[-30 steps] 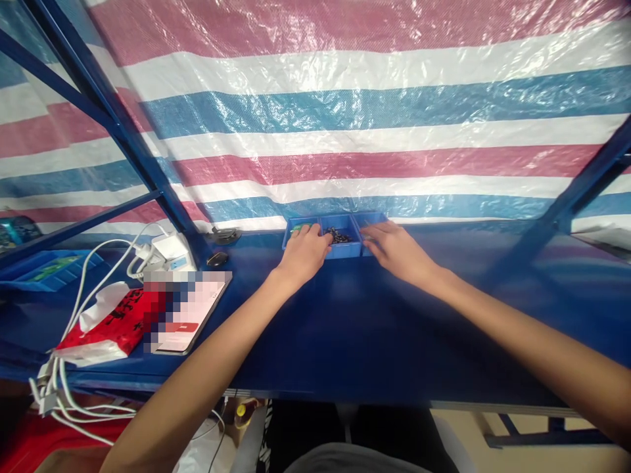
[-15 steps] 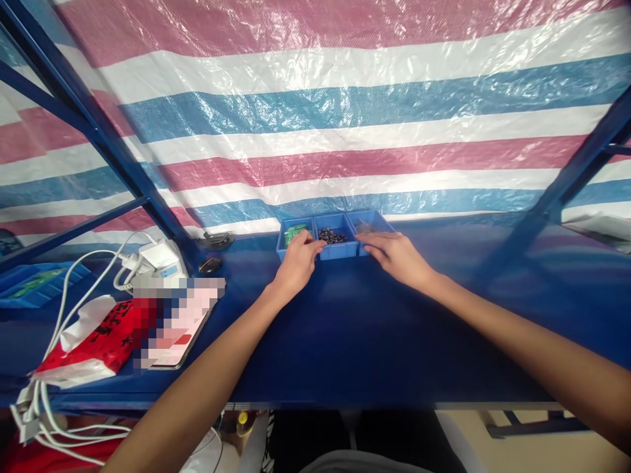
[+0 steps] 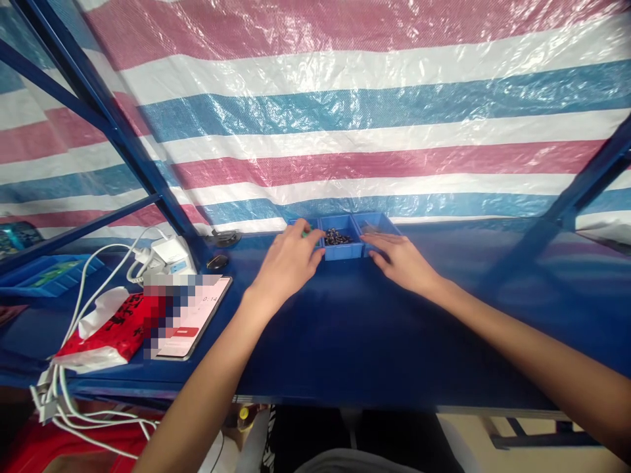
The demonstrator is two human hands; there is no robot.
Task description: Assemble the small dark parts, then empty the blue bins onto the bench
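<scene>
Okay, I have both hands at the three blue bins (image 3: 344, 252) toward the back of the worktop (image 3: 384, 341).
My left hand (image 3: 286, 261) covers most of the left bin, green pieces (image 3: 307, 232) peeking out; my right hand (image 3: 403, 261) reaches over the right bin (image 3: 375, 219). I cannot tell whether either hand's fingers grip anything. Black pieces (image 3: 337, 237) lie in the middle bin.

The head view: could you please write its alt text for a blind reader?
A person's left hand is over the leftmost of three blue bins on a table, right hand at the rightmost; small dark parts lie in the middle one. Striped sheeting hangs behind.
</scene>
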